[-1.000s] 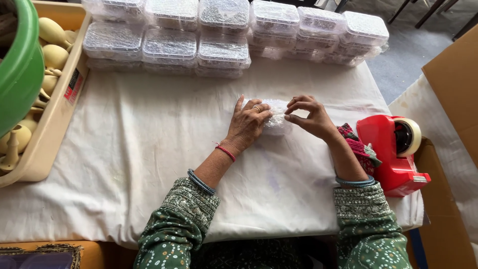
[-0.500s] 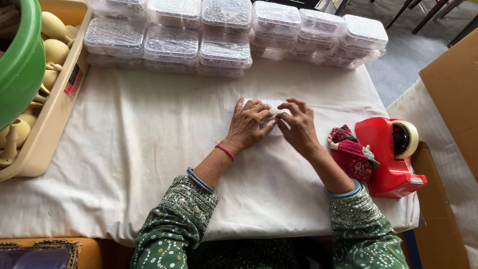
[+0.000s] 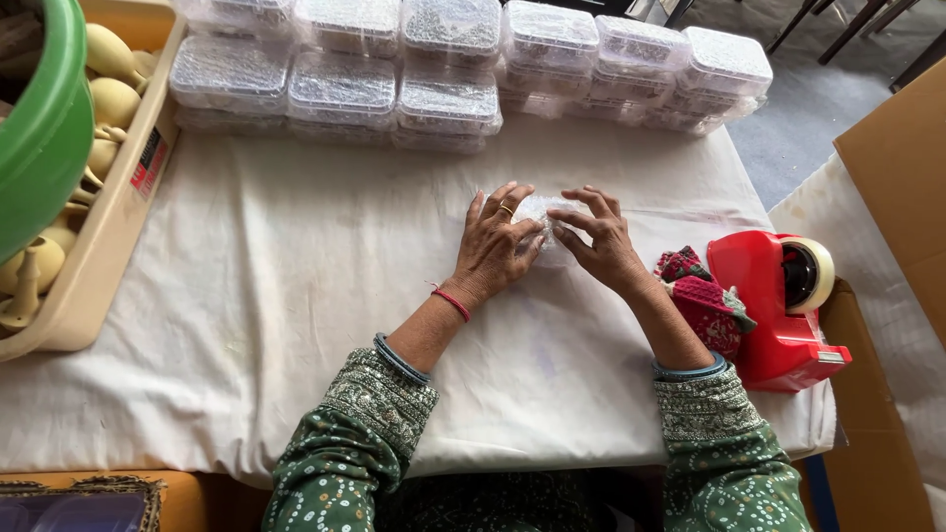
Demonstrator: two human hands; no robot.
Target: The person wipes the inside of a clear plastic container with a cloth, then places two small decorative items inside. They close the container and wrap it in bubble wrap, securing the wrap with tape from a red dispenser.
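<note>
Green dotted sleeves (image 3: 355, 433), blue bangles (image 3: 399, 359), red thread, finger ring.

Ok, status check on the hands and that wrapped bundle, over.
Left hand and right hand both pressed on the bubble-wrapped bundle, fingers spread. Bundle flat on the white cloth. Red tape dispenser off to the right, nothing blocking.

Lighting: soft, even daylight, bright on the white cloth (image 3: 276, 296); shadows faint, short beneath the hands. Glare: small glints on the clear plastic boxes (image 3: 443, 59), top centre. Image sharp throughout; wide-angle bending at frame edges.
</note>
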